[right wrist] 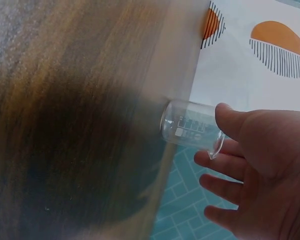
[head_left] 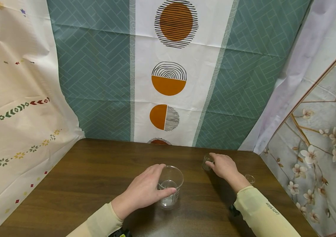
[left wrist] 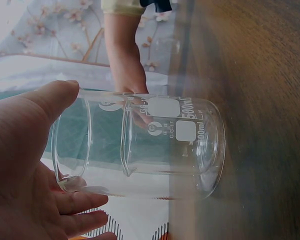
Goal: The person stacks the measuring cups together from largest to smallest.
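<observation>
Near the front middle of the table stands a large clear glass beaker (head_left: 177,179), marked 500ml in the left wrist view. A smaller beaker (left wrist: 155,155) is nested inside it. My left hand (head_left: 144,189) holds the large beaker by its upper part, thumb (left wrist: 65,95) on one side and fingers (left wrist: 87,202) on the other. Farther back on the right, my right hand (head_left: 223,165) holds a small glass beaker (right wrist: 190,122) near its rim between thumb and index finger. This beaker's spout points toward the fingers, and its base is at the tabletop.
Another small glass vessel (head_left: 249,178) stands to the right of my right wrist, partly hidden by the forearm. The brown wooden table (head_left: 97,171) is bordered by a patterned cloth (head_left: 97,82) behind, a cream cloth (head_left: 22,131) at left and a floral cloth (head_left: 319,164) at right.
</observation>
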A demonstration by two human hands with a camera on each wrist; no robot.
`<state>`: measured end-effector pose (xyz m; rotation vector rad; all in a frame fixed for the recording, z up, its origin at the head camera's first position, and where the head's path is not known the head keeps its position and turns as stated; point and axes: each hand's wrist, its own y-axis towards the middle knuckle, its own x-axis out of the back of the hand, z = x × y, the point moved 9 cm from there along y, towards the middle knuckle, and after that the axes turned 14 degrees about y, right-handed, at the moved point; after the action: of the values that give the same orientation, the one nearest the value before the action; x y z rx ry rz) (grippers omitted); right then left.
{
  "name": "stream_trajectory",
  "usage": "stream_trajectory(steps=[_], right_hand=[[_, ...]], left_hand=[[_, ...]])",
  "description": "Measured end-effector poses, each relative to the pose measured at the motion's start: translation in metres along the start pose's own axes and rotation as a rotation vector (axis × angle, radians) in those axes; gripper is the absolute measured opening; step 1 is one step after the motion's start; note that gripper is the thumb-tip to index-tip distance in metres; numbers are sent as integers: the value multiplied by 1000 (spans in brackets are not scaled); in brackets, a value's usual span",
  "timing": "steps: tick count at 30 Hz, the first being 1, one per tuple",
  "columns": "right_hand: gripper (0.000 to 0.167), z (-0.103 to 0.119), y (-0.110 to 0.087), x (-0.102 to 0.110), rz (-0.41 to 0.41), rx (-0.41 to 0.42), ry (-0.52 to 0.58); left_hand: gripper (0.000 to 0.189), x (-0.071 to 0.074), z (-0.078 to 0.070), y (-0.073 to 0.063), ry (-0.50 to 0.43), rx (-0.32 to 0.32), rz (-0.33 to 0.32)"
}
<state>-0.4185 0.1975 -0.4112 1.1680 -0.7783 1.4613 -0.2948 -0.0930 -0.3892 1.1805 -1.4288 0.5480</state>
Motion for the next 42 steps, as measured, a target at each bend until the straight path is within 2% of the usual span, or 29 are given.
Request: stream_trajectory(steps=[35, 42], right_hand=[[51, 5, -1, 0, -17, 2, 33], [52, 5, -3, 4, -31, -4, 73]], left_hand=[[93, -1, 1, 0, 4, -10, -2], [94, -1, 1, 0, 5, -6, 2]])
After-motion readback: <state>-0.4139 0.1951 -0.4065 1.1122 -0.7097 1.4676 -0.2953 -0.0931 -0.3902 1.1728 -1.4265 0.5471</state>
